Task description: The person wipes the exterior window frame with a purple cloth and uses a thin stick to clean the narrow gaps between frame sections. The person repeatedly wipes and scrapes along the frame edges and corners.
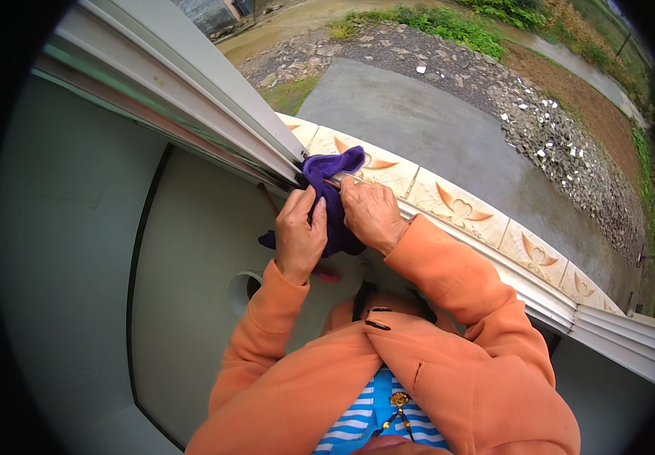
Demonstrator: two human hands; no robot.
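Note:
A purple cloth [330,168] lies bunched over the lower corner of a white window frame [248,125], draped across the sill track [487,262]. My left hand [299,231] pinches the cloth's near left side between thumb and fingers. Curled down at the track, my right hand [373,212] presses against the cloth's right side. A short, thin, pale piece shows beside its fingertips; I cannot make out what it is. Below both hands, part of the cloth hangs on the inner side of the sill.
Tiles with orange flower patterns [460,205] line the outer ledge. Outside lie a grey concrete slab [411,102] and a rubble heap [570,155]. Indoors, a white round pipe-like opening [246,292], a stick-like handle [268,199] and a pink object [327,274] sit low down.

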